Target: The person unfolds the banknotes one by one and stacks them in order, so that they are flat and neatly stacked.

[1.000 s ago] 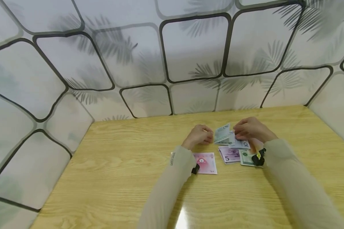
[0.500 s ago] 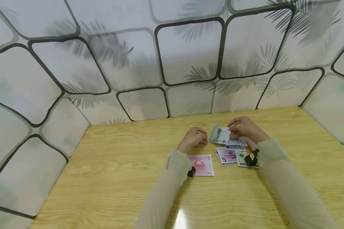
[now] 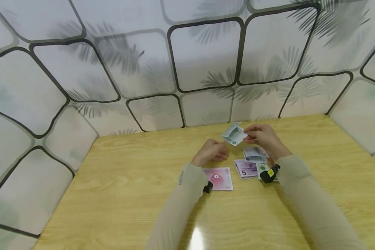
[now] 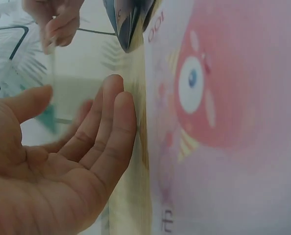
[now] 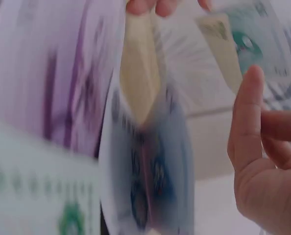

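- In the head view, the right hand (image 3: 265,139) grips a folded green note (image 3: 234,134) between thumb and fingers, at its edge; the note hangs at the hand's 9 o'clock, raised over the far part of the counter (image 3: 128,180).
- The left hand (image 3: 210,152) has its fingers loosely bent and grasping nothing; the folded green note sits at its 2 o'clock, close to the thumb, and whether they touch I cannot tell.
- A pink 100 note (image 3: 218,178) lies flat at the left hand's 5 o'clock, partly covered by the left sleeve (image 3: 178,201).
- A folded purple note (image 3: 246,168) marked 5 lies at the left hand's 4 o'clock.
- A folded bluish note (image 3: 253,156) rests at the right hand's 7 o'clock, just beyond the purple one; the right wrist view shows its fold standing partly open.
- Another green note (image 3: 261,167) lies at the purple note's 3 o'clock, partly hidden behind a black wrist device (image 3: 269,174).
- Toward 12 o'clock, a leaf-patterned wall (image 3: 143,69) backs the counter.
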Demonstrator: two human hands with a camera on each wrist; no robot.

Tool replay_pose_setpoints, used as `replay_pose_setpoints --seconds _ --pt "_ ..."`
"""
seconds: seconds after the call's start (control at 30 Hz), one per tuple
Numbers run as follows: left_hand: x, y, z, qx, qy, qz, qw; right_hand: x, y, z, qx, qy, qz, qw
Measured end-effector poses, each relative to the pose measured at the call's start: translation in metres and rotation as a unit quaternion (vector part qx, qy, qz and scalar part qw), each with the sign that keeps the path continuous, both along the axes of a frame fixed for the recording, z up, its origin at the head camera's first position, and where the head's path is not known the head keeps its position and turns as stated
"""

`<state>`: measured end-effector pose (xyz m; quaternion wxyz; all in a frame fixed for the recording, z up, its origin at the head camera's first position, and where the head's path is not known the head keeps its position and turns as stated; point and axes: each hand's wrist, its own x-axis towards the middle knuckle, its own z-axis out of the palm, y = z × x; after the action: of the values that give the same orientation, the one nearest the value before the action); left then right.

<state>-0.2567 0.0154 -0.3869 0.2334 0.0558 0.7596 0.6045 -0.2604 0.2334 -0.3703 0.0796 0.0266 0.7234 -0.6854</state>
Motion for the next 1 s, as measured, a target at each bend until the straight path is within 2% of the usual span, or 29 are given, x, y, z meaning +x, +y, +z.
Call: replay_pose_setpoints --seconds 0.1,0.27,0.47,0.6,0.7,0.77,0.87,0.93,1.0 --pt "-0.001 0.002 0.003 0.018 -0.005 0.004 0.9998 0.001 -0.007 0.006 -0.053 0.005 -0.023 0.998" --pt "0.000 0.004 0.007 0.058 -0.011 0.035 0.9977 0.006 -0.018 0.011 -0.126 0.010 -0.050 0.991" --pt "0.005 0.007 0.012 0.112 0.014 0.052 0.9922 0.013 -0.031 0.007 -0.140 0.031 -0.041 0.989" --pt "0.007 0.006 0.014 0.117 0.032 0.073 0.9900 0.015 -0.040 0.003 -0.089 0.074 -0.041 0.992" --pt "0.009 0.001 0.014 0.094 0.039 0.075 0.9920 0.016 -0.046 0.002 0.011 0.128 -0.050 0.990" --pt "0.011 -0.003 0.015 0.071 0.039 0.068 0.9944 0.018 -0.048 0.003 0.092 0.171 -0.053 0.980" --pt "0.012 -0.009 0.016 0.038 0.041 0.057 0.9968 0.021 -0.051 0.004 0.180 0.238 -0.060 0.953" --pt "0.013 -0.012 0.017 0.021 0.047 0.048 0.9975 0.023 -0.052 0.005 0.199 0.276 -0.070 0.938" --pt "0.012 -0.016 0.018 0.012 0.056 0.044 0.9973 0.024 -0.053 0.007 0.199 0.301 -0.082 0.929"
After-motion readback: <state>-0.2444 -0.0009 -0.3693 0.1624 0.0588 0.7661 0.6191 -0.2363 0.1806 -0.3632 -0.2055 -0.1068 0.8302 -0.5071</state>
